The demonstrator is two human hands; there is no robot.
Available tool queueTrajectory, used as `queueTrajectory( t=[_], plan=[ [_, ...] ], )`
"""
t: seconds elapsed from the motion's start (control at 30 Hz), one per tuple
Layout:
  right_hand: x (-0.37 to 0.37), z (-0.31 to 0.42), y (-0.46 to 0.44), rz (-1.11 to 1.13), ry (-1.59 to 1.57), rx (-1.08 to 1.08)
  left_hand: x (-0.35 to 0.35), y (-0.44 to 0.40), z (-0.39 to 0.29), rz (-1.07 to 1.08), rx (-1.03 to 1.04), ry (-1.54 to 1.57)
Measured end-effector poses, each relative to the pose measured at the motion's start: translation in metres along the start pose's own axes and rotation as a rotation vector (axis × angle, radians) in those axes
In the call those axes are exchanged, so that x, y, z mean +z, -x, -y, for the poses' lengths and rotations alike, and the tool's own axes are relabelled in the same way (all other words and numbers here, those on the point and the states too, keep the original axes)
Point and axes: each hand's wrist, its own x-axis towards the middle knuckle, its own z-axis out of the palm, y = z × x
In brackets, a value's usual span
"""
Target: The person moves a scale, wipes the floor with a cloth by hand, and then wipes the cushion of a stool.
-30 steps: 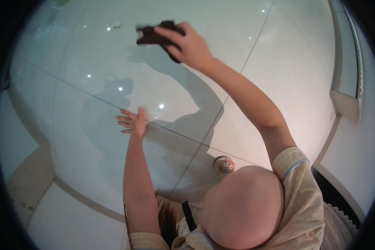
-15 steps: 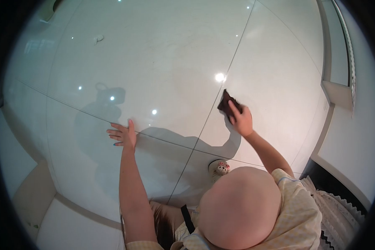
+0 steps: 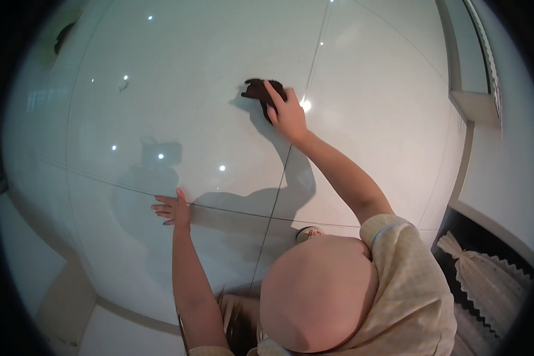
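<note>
Stretched forward over the pale tiled floor, my right hand grips a dark brown cloth. The cloth is bunched under the fingers, and its loose edge points to the left. My left hand lies on the floor with its fingers spread, near a dark tile joint. It holds nothing. Shadows of my head and arms fall across the tiles between the two hands.
A small white scrap lies on the tiles at upper left. A slipper shows beside my knee. Along the right stands a white ledge, with lacy fabric below it. A pale wall base borders the lower left.
My right hand has swept the brown cloth leftward and farther forward across the tiles. My left hand stays spread in nearly the same place, while the view has shifted slightly.
</note>
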Motion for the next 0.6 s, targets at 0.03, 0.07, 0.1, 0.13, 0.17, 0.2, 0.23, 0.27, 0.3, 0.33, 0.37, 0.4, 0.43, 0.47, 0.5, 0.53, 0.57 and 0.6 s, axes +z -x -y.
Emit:
queueTrajectory(
  t=[0.03,0.07,0.1,0.13,0.17,0.2,0.23,0.27,0.3,0.33,0.37,0.4,0.43,0.47,0.5,0.53,0.57,0.6],
  plan=[
    [-0.016,0.000,0.023,-0.019,-0.061,0.012,0.000,0.001,-0.001,-0.021,-0.010,0.015],
    [-0.034,-0.003,0.043,-0.037,-0.123,0.018,0.001,0.003,-0.002,-0.043,-0.022,0.035],
    [-0.049,-0.013,0.065,-0.063,-0.106,0.060,0.001,0.005,-0.004,-0.042,-0.010,0.031],
    [-0.063,-0.033,0.086,-0.087,-0.090,0.103,0.000,0.006,-0.005,-0.056,-0.010,0.045],
    [-0.077,-0.059,0.104,-0.147,-0.037,0.184,-0.001,0.008,-0.004,-0.070,-0.010,0.057],
    [-0.091,-0.088,0.125,-0.210,0.018,0.269,0.000,0.006,-0.002,-0.068,0.007,0.049],
    [-0.107,-0.112,0.146,-0.353,0.023,0.421,0.005,0.001,-0.001,-0.122,-0.021,0.015],
    [-0.119,-0.139,0.171,-0.494,0.087,0.640,0.010,-0.003,-0.002,-0.176,-0.044,-0.018],
    [-0.131,-0.163,0.198,-0.601,0.163,0.773,0.016,-0.001,-0.006,-0.271,-0.064,-0.106],
    [-0.139,-0.177,0.224,-0.652,0.219,0.858,0.017,0.005,-0.013,-0.272,-0.032,-0.111],
    [-0.145,-0.185,0.245,-0.580,0.275,0.987,0.017,0.013,-0.025,-0.369,-0.101,-0.079],
    [-0.149,-0.185,0.261,-0.392,0.433,0.992,0.018,0.019,-0.041,-0.461,-0.176,-0.047],
    [-0.143,-0.186,0.272,-0.371,0.545,0.887,0.024,0.021,-0.056,-0.455,-0.160,-0.053],
    [-0.135,-0.186,0.282,-0.340,0.645,0.778,0.027,0.022,-0.072,-0.502,-0.264,-0.016],
    [-0.132,-0.187,0.279,-0.326,0.657,0.849,0.026,0.024,-0.081,-0.555,-0.376,0.024],
    [-0.127,-0.190,0.275,-0.406,0.669,0.837,0.025,0.024,-0.081,-0.567,-0.379,0.027],
    [-0.123,-0.193,0.272,-0.387,0.680,0.927,0.032,0.019,-0.079,-0.597,-0.399,0.002],
    [-0.118,-0.195,0.267,-0.369,0.691,1.020,0.037,0.014,-0.082,-0.625,-0.416,-0.024]
  ],
)
